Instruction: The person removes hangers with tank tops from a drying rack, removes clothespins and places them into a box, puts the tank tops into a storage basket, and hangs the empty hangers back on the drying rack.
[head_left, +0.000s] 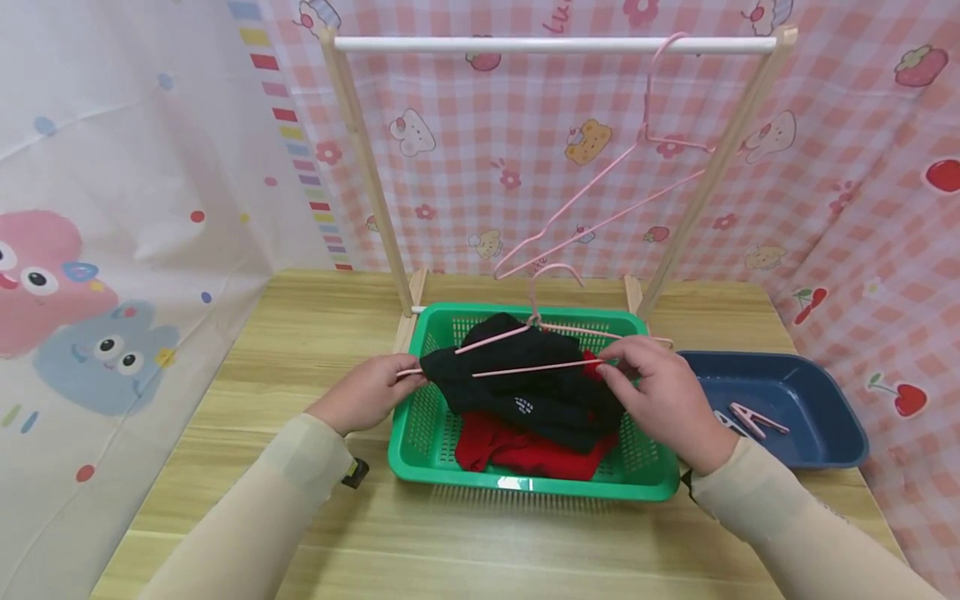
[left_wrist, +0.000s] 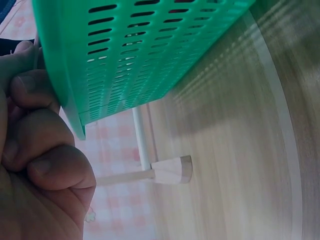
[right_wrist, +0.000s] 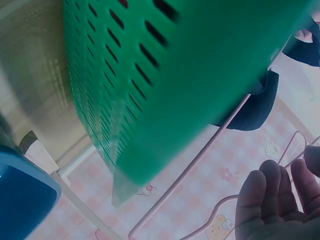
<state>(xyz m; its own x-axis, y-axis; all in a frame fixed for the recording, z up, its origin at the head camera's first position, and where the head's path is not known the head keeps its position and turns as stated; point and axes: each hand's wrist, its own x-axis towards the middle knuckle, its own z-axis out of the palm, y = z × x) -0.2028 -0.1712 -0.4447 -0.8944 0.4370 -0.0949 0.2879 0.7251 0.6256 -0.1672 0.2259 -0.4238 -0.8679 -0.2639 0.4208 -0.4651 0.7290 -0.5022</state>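
Observation:
My left hand (head_left: 367, 392) pinches the left end of a pink wire hanger (head_left: 536, 368), beside the edge of a black garment (head_left: 517, 400) with small white print. Part of the hanger's left side disappears under the black cloth. Over the hanger's right side is my right hand (head_left: 663, 396); in the right wrist view its fingers (right_wrist: 270, 187) look extended, and the hanger's bar (right_wrist: 192, 162) runs past them. Beneath the black cloth lies a red garment (head_left: 517, 454) in the green basket (head_left: 532, 483).
Behind the basket stands a wooden rack with a white rod (head_left: 525, 45), from which a second pink hanger (head_left: 600, 179) hangs. A blue tub (head_left: 810, 383) at right holds clothespins (head_left: 757, 418). Patterned cloth walls border the wooden table (head_left: 300, 350).

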